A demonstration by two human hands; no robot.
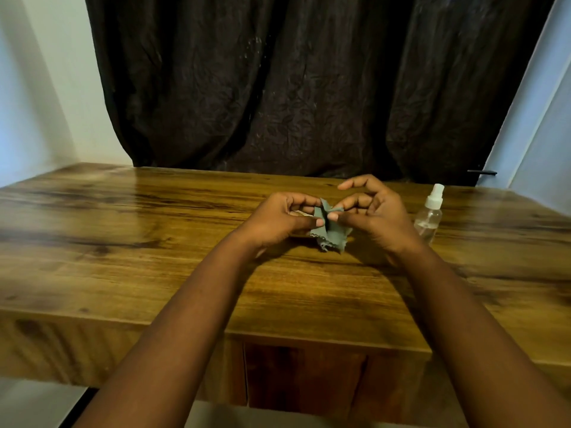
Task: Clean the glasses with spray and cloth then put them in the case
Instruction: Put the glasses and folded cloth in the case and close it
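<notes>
Both hands meet over the middle of the tabletop point(154, 242), just left of the spray bottle point(429, 213). Between them is the small grey cloth point(332, 234), bunched up and hanging down, almost touching the wood. The left hand point(279, 219) has its grip narrow, pinching something thin at the cloth's left edge. It is probably the glasses point(301, 214), but only a sliver shows, so I cannot tell which way they point or how their long side runs. The right hand point(370, 211) pinches the cloth with thumb and finger, and its other fingers curl loosely above.

I think the cloth is very light, soft and floppy, so any corner is fine to hold. Glasses are light too, but thin and easy to bend. Hold the frame, not the lens. The bottle stands upright, nozzle up. No case shows.
</notes>
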